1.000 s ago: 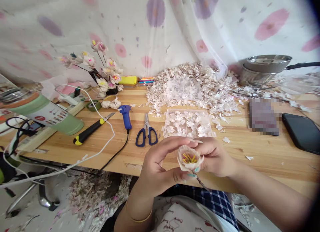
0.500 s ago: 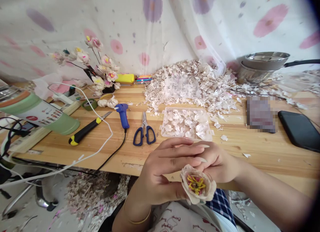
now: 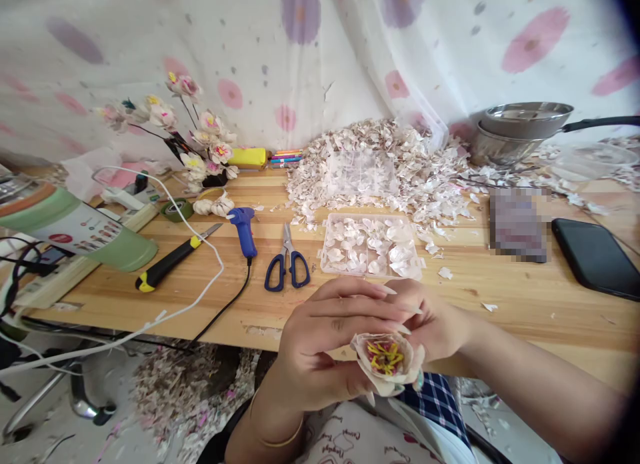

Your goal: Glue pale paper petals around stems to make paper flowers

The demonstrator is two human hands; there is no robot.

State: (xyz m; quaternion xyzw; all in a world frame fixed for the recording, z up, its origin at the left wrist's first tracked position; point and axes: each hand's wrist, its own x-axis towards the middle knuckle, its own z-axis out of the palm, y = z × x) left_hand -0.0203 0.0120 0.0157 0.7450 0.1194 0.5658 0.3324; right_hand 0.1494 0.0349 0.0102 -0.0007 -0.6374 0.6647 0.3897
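Close to my lap, a handmade flower (image 3: pixel 386 357) with pale petals and a yellow and pink centre is held between both hands. My left hand (image 3: pixel 325 341) is closed on its left side, thumb below and fingers reaching across behind the bloom. My right hand (image 3: pixel 433 324) grips it from the right, with a fingertip showing at the lower right petals; its other fingers are partly hidden behind the left ones. Just beyond the hands lies a clear compartment box (image 3: pixel 369 277) holding loose pale petals (image 3: pixel 350 241).
Scissors (image 3: pixel 287 267), a blue glue gun (image 3: pixel 243 232), a utility knife (image 3: pixel 173 261) and a green tumbler (image 3: pixel 125 244) lie to the left. Behind are a petal heap (image 3: pixel 425 191) and finished flowers (image 3: pixel 210 141). Metal pans (image 3: pixel 520 134) and a phone (image 3: pixel 595 257) are right.
The flower has shifted slightly left and tipped, its opening now looking narrower. My right fingers have moved around to its lower right edge. My left fingers have shifted a little left.
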